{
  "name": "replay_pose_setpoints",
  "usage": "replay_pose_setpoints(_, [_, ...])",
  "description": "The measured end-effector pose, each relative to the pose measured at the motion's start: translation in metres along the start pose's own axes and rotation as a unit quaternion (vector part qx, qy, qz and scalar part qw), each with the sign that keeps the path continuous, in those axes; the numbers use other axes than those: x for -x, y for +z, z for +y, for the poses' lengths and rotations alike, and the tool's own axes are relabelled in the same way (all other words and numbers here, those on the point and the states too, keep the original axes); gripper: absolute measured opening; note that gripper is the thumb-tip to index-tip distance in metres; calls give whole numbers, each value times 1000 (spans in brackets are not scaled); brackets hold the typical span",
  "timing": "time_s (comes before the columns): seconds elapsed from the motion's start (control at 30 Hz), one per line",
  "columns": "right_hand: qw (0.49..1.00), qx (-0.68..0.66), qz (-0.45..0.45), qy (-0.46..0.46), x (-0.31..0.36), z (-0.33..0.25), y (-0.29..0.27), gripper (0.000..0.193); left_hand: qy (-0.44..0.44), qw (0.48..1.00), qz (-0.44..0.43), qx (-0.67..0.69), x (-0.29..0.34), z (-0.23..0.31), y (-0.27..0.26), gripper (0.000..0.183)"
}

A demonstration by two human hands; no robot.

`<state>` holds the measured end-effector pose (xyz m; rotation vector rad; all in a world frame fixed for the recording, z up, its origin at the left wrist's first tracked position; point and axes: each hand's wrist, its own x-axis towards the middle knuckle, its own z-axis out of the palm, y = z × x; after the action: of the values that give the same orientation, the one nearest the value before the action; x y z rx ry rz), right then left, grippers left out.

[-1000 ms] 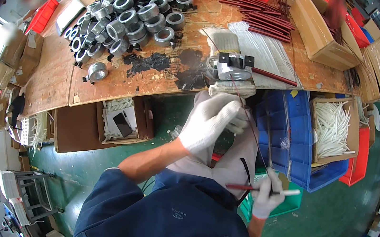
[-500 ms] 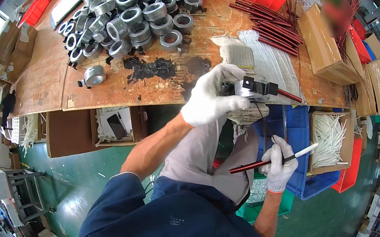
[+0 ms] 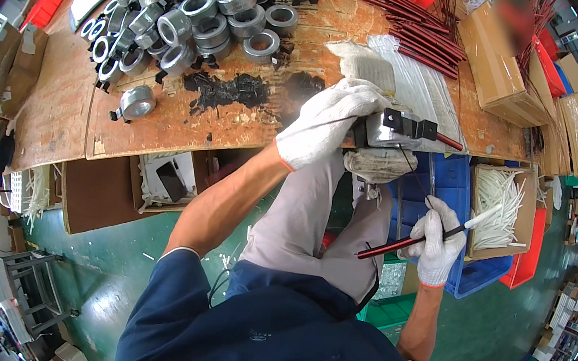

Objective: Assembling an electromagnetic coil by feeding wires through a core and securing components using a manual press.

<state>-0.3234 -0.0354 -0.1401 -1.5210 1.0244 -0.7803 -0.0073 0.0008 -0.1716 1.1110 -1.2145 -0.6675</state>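
A silver metal ring (image 3: pixel 384 131) with black brackets sits between cloth-wrapped pads at the table's front edge, and a dark red rod sticks out to its right. My white-gloved left hand (image 3: pixel 329 124) is closed beside the ring, on a thin dark wire (image 3: pixel 341 120) that runs across the glove. In my gloved right hand (image 3: pixel 435 247) is a dark red rod (image 3: pixel 392 250) with a white sleeve (image 3: pixel 481 217) at its far end. Its raised fingertips also pinch a thin dark strand (image 3: pixel 416 172) coming down from the ring. My left fingertips are partly hidden.
Many metal rings (image 3: pixel 210 30) are piled at the back left; one lone ring (image 3: pixel 137 102) lies nearer. Dark red rods (image 3: pixel 428 34) lie at the back right by a cardboard box (image 3: pixel 501 70). A carton of white sleeves (image 3: pixel 497 208) stands over a blue bin (image 3: pixel 470 277).
My left hand has shifted from gripping the ring to its left side, with a thin wire now across it. My right hand has moved slightly right and up, still holding the rod.
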Motion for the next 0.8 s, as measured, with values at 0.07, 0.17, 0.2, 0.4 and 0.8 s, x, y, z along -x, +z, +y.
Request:
replay_pose_setpoints(0.07, [999, -10, 3, 34, 11, -17, 5, 28, 94, 993, 63, -44, 5, -16, 15, 25])
replay_pose_setpoints(0.17, [997, -29, -15, 64, 42, -45, 24, 37, 59, 995, 86, 7, 4, -3, 25, 24])
replay_pose_setpoints(0.2, [997, -37, -42, 55, 52, -52, 27, 44, 88, 992, 84, -25, 4, 3, 22, 26])
replay_pose_setpoints(0.4, [937, 192, -271, -109, 73, -77, 20, 55, 107, 987, 108, -57, 3, 3, 27, 25])
replay_pose_setpoints(0.8, [624, 542, -382, -414, 28, -169, 137, 14, 228, 948, 135, -175, -6, -1, 29, 19])
